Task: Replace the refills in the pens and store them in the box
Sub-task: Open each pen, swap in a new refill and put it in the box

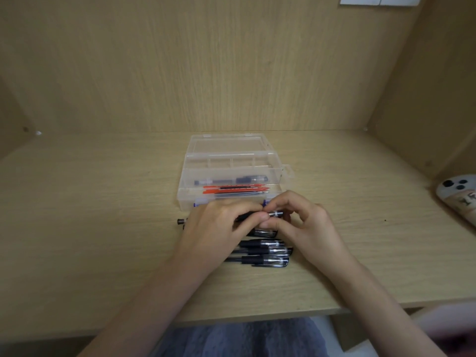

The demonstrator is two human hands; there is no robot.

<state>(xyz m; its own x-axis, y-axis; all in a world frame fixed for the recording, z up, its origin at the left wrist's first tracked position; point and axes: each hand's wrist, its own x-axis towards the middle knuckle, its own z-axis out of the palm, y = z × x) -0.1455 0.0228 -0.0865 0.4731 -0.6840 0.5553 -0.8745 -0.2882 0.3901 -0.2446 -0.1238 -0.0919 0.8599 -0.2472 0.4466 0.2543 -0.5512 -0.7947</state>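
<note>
A black pen (273,214) lies crosswise between both hands just in front of the clear plastic box (279,173). My left hand (219,225) grips its barrel. My right hand (306,225) pinches its clear end with thumb and forefinger. The box stands open with its lid folded back. One dark pen (231,180) lies in its middle compartment, and red and dark refills (235,189) lie in the front compartment. Several black pens (262,253) lie side by side on the desk under my hands. A small dark pen part (180,221) sticks out left of my left hand.
A light wooden desk (103,215) is enclosed by wooden walls at the back and sides. A phone (458,194) in a pale case lies at the right edge. The desk's front edge runs close to my lap.
</note>
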